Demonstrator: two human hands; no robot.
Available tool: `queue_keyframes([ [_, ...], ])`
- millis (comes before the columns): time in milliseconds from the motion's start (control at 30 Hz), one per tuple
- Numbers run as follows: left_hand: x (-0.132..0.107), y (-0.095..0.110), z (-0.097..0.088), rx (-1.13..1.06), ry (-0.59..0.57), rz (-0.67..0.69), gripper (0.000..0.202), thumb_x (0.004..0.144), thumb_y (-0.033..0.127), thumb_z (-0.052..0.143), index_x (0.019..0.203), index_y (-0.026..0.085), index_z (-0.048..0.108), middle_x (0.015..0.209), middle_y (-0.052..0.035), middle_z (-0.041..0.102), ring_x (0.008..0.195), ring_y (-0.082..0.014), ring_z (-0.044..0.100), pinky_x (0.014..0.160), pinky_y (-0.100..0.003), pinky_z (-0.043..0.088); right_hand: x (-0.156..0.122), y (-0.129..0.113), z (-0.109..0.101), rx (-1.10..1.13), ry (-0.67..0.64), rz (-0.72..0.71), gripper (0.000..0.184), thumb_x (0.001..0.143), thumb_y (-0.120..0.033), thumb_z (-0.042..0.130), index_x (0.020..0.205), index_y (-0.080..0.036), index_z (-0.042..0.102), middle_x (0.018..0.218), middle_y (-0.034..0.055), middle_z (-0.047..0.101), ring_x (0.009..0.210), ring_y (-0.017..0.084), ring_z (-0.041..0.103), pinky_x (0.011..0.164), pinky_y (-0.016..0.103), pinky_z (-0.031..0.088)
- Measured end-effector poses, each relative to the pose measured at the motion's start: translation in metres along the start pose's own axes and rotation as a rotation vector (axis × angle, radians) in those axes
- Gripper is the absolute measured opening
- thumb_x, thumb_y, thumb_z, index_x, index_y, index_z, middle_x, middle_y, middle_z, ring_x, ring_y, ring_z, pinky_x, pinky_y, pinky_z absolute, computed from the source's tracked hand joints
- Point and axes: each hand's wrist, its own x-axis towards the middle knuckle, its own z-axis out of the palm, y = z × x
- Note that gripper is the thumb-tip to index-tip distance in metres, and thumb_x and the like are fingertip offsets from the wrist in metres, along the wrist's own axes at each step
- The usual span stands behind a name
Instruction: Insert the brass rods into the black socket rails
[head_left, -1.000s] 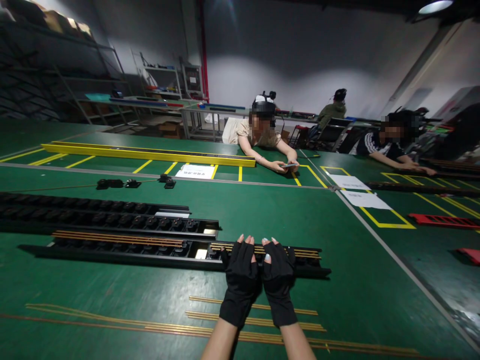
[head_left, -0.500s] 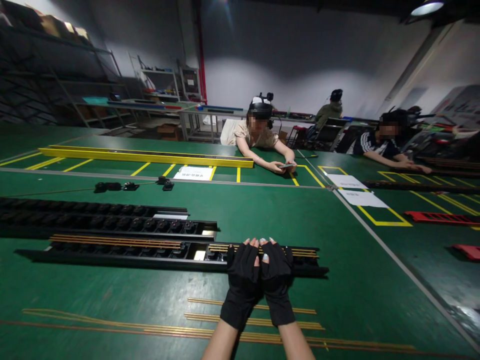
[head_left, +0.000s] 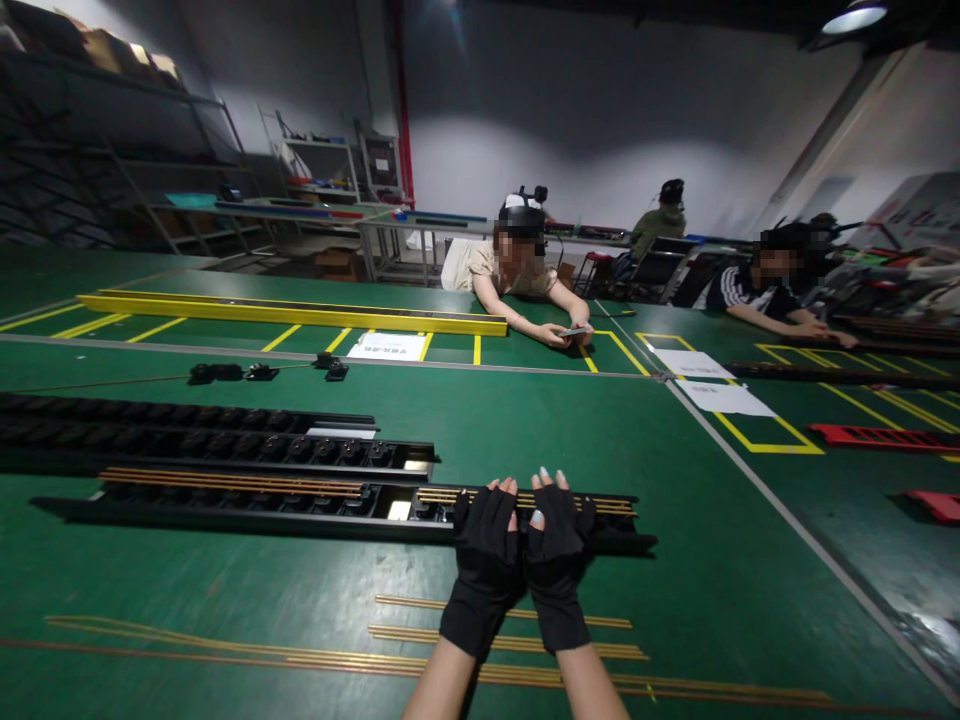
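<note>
Both my hands wear black fingerless gloves and rest side by side on a black channel [head_left: 300,525]. Short brass rods [head_left: 611,505] lie lengthwise along its right part. My left hand [head_left: 487,535] has its fingers bent over these rods, thumb on the near side, closed around them. Beside it, my right hand [head_left: 556,530] lies on the rods with fingers stretched forward and slightly apart. Its palm hides part of the channel. Longer copper-coloured rods [head_left: 232,482] run along the channel's left part, above black fittings inside it.
Loose rods [head_left: 420,665] lie nearer me on the green table [head_left: 225,580]. More black channels [head_left: 382,455] stand behind on the left, with small black parts [head_left: 217,373] beyond. A yellow beam [head_left: 300,315] lies across the table. A co-worker [head_left: 517,265] opposite holds a phone-like object.
My right hand's fingers have straightened and spread a little, reaching slightly farther forward. My left hand, the channel and the rods look the same.
</note>
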Motion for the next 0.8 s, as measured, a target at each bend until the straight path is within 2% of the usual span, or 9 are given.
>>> queue_keyframes([
  [67, 0.001, 0.001, 0.0, -0.006, 0.011, -0.006, 0.043, 0.094, 0.013, 0.041, 0.134, 0.015, 0.055, 0.121, -0.0103, 0.072, 0.122, -0.0212, 0.061, 0.116, -0.042, 0.027, 0.001, 0.003, -0.001, -0.033, 0.01, 0.04, 0.04, 0.098, -0.021, 0.033, 0.124, -0.015, 0.063, 0.124, 0.0104, 0.07, 0.133, 0.026, 0.053, 0.118, 0.053, 0.02],
  [200, 0.003, 0.002, -0.001, -0.014, 0.016, -0.01, 0.041, 0.093, 0.013, 0.042, 0.132, 0.015, 0.057, 0.119, -0.0105, 0.072, 0.121, -0.0214, 0.061, 0.115, -0.042, 0.027, 0.001, 0.006, -0.002, -0.043, 0.006, 0.036, 0.037, 0.098, -0.02, 0.036, 0.12, -0.018, 0.065, 0.114, 0.007, 0.074, 0.128, 0.025, 0.057, 0.117, 0.051, 0.021],
  [367, 0.001, 0.002, -0.003, 0.001, -0.001, -0.001, 0.045, 0.092, 0.012, 0.041, 0.134, 0.015, 0.055, 0.121, -0.0105, 0.072, 0.122, -0.0214, 0.061, 0.117, -0.042, 0.025, -0.002, 0.012, 0.001, -0.06, 0.018, 0.065, 0.039, 0.098, -0.023, 0.034, 0.121, -0.017, 0.065, 0.118, 0.0085, 0.072, 0.132, 0.026, 0.053, 0.118, 0.054, 0.018],
  [567, -0.002, 0.002, -0.001, -0.007, -0.009, -0.022, 0.048, 0.092, 0.011, 0.041, 0.137, 0.017, 0.053, 0.121, -0.0104, 0.072, 0.123, -0.0215, 0.061, 0.117, -0.044, 0.027, -0.005, 0.024, 0.006, -0.058, 0.033, 0.1, 0.035, 0.098, -0.025, 0.037, 0.11, -0.02, 0.069, 0.106, 0.0057, 0.075, 0.125, 0.026, 0.058, 0.118, 0.058, 0.014],
  [733, -0.004, 0.0, 0.001, -0.021, -0.037, -0.044, 0.049, 0.092, 0.012, 0.041, 0.139, 0.02, 0.053, 0.123, -0.0084, 0.071, 0.123, -0.0206, 0.061, 0.116, -0.043, 0.031, -0.006, 0.03, 0.005, -0.08, 0.043, 0.158, 0.039, 0.099, -0.027, 0.033, 0.119, -0.018, 0.066, 0.117, 0.0104, 0.072, 0.132, 0.028, 0.052, 0.116, 0.061, 0.016],
  [800, -0.004, 0.0, 0.002, -0.023, -0.032, -0.036, 0.049, 0.092, 0.011, 0.041, 0.139, 0.021, 0.053, 0.123, -0.0076, 0.071, 0.123, -0.0201, 0.061, 0.114, -0.042, 0.033, -0.005, 0.033, 0.004, -0.075, 0.055, 0.157, 0.037, 0.099, -0.027, 0.035, 0.117, -0.019, 0.065, 0.115, 0.0094, 0.072, 0.131, 0.027, 0.053, 0.115, 0.06, 0.019],
])
